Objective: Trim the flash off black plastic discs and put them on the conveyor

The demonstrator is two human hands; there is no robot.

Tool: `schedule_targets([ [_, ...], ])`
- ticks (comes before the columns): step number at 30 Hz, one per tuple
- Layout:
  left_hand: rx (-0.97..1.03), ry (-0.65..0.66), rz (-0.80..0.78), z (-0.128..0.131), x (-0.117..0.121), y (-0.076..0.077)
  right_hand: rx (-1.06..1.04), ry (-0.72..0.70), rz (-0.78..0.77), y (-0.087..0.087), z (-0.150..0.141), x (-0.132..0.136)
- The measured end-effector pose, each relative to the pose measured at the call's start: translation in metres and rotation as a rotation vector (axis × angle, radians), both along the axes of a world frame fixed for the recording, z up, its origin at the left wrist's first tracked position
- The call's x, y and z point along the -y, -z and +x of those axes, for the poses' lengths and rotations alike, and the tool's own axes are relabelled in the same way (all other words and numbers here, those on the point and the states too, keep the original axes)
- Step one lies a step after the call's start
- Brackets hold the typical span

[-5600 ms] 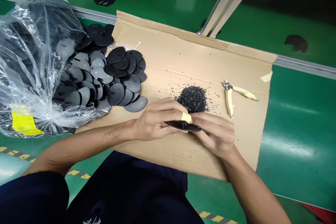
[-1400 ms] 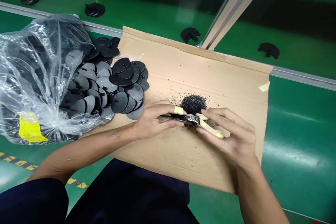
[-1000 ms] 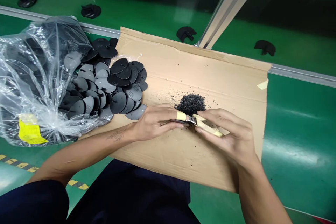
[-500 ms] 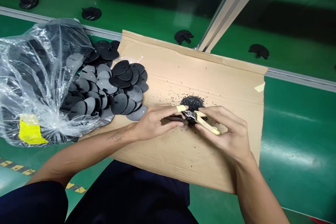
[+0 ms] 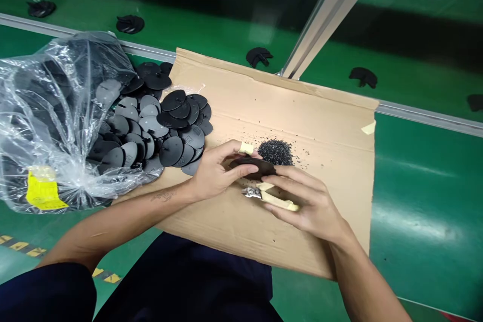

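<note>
We are looking at a factory workshop: a glossy green worktop (image 5: 415, 186), a metal frame post (image 5: 324, 20) rising beyond it, and yellow-and-black striped tape (image 5: 22, 246) on the floor. We also find bulk parts, with many similar black plastic discs (image 5: 171, 150) by a clear plastic bag (image 5: 77, 126), plus side cutters (image 5: 279, 202) and heaped black clippings (image 5: 275, 152).

Left grip (image 5: 216, 171) on black disc (image 5: 262, 166), right grip (image 5: 310, 205) on yellow-handled cutters (image 5: 277, 202), black granules (image 5: 275, 152) on cardboard (image 5: 241, 234)
</note>
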State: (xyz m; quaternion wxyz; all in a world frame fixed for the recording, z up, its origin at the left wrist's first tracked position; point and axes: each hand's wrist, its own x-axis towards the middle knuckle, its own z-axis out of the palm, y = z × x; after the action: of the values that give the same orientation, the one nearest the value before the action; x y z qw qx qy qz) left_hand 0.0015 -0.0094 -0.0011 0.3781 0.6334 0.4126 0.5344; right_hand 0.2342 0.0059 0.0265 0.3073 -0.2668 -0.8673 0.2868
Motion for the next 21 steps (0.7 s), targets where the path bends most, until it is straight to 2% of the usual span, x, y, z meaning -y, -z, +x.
schedule_targets([
  [5, -0.402, 0.061, 0.194, -0.003, -0.001, 0.005, 0.123, 0.045, 0.286, 0.004, 0.0, -0.002],
  [8, -0.524, 0.111, 0.26, -0.004, -0.002, 0.007, 0.091, 0.009, 0.277, 0.001, -0.001, -0.001],
  [11, -0.468, 0.106, 0.281, -0.007, -0.005, 0.006, -0.052, 0.026, 0.113, -0.003, 0.001, 0.001],
  [14, -0.377, 0.094, 0.236, -0.008, -0.007, 0.004, -0.149, 0.167, 0.04, -0.007, 0.005, -0.001],
  [17, -0.299, 0.115, 0.176, -0.007, -0.005, 0.003, -0.108, 0.278, 0.045, -0.007, 0.009, -0.006],
  [21, -0.217, 0.141, 0.152, -0.005, 0.0, 0.003, -0.027, 0.232, 0.006, -0.005, 0.01, -0.01],
])
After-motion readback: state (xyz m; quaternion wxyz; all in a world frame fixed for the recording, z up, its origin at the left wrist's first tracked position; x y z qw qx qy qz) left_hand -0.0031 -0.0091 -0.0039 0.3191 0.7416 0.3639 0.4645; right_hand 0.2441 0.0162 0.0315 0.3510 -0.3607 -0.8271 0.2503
